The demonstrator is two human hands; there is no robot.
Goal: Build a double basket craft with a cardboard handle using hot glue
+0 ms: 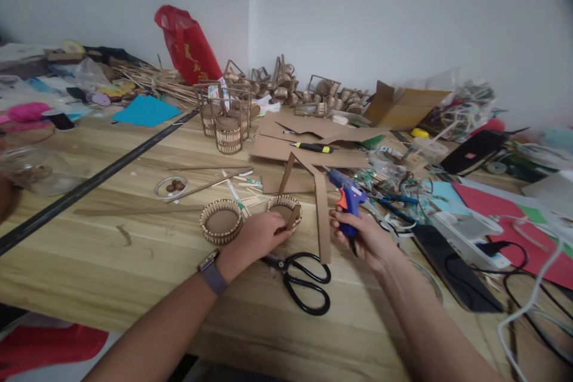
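My left hand (pixel 263 231), with a watch on its wrist, has its fingers closed on a cardboard strip (pixel 293 218) at the near side of a small round basket (pixel 299 210). A bent cardboard strip (pixel 321 209) rises out of this basket, crosses over and comes down on its right. My right hand (pixel 364 239) grips a blue hot glue gun (pixel 353 194), its nozzle pointing up and left. Just left of my left hand stands a second round basket (pixel 206 228) with a cardboard bottom. Black-handled scissors (pixel 308 280) lie in front, their blades partly hidden by my left hand.
Finished baskets with tall handles (pixel 229 134) stand behind, with more piled at the wall. Cardboard sheets (pixel 268 146) carry a yellow-black cutter (pixel 312 147). To the right lie a power strip (pixel 470 245), tangled cables and a dark phone-like slab (pixel 452 268).
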